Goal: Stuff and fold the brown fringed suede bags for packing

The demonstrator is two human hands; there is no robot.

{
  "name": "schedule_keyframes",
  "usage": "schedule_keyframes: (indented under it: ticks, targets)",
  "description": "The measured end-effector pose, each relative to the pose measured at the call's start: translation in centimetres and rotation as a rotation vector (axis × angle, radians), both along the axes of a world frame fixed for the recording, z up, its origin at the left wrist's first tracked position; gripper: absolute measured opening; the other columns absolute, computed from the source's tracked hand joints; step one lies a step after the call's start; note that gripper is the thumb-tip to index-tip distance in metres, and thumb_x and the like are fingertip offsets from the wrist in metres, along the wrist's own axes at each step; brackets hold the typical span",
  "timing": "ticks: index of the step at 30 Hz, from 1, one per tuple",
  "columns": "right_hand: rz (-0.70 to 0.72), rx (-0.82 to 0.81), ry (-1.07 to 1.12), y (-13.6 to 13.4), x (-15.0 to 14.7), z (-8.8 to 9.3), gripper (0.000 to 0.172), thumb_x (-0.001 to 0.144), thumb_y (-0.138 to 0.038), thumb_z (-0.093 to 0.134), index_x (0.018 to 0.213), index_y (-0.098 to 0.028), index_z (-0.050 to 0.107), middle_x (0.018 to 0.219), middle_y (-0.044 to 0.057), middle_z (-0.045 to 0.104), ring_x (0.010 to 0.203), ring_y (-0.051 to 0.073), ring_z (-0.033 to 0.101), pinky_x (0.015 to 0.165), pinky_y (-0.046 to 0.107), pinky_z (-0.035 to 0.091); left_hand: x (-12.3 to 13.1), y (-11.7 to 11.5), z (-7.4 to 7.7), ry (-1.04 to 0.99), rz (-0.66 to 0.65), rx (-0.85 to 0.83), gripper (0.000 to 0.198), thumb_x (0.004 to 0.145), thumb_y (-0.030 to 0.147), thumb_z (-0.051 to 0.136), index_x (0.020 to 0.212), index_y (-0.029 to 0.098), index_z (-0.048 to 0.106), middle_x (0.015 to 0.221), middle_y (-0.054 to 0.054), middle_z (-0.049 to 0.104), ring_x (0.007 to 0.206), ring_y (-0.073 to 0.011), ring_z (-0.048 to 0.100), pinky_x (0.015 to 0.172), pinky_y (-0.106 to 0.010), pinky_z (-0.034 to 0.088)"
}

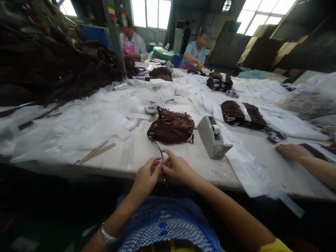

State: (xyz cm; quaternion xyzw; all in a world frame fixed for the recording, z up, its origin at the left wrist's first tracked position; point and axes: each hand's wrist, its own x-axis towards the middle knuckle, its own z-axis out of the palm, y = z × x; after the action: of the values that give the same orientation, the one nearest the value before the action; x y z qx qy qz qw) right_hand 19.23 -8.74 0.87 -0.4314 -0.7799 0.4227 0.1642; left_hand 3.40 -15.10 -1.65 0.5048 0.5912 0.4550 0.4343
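Observation:
A dark brown fringed handbag (170, 127) lies on the white table just beyond my hands. From its left end a thin dark strap (158, 147) runs down toward me. My left hand (148, 175) pinches this strap at the table's front edge. Close against it, my right hand (178, 168) also has its fingertips closed on the strap. The strap's free end hangs below my fingers, over the edge. To the right of the bag stands a grey tape dispenser (214, 136).
White tissue sheets (102, 115) cover the left side, with a dark pile of bags (52, 66) behind. Bundled fringed bags (244, 113) lie at right. Another person's hand (294, 152) rests on the table there. Two people work at the far end.

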Motion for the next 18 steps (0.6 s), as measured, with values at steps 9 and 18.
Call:
schedule_keyframes:
  ticks: [9, 18]
  targets:
    - [0.016, -0.421, 0.486, 0.2, -6.6, -0.8, 0.04, 0.082, -0.032, 0.069, 0.118, -0.019, 0.057, 0.086, 0.0, 0.066, 0.069, 0.015, 0.071, 0.062, 0.024, 0.057, -3.4, -5.2, 0.7, 0.19, 0.309, 0.033, 0.064, 0.075, 0.038, 0.077, 0.133, 0.024, 0.054, 0.131, -0.012, 0.063, 0.116, -0.0296, 0.064, 0.099, -0.043, 0.051]
    - [0.491, 0.575, 0.209, 1.1, -8.3, 0.0, 0.035, 0.095, -0.035, 0.06, 0.127, -0.021, 0.062, 0.117, 0.013, 0.069, 0.107, 0.023, 0.065, 0.092, 0.033, 0.052, -6.7, -6.8, 1.2, -0.163, 0.48, 0.031, 0.039, 0.082, 0.044, 0.07, 0.112, 0.021, 0.061, 0.115, -0.01, 0.071, 0.11, -0.0284, 0.068, 0.078, -0.034, 0.063]
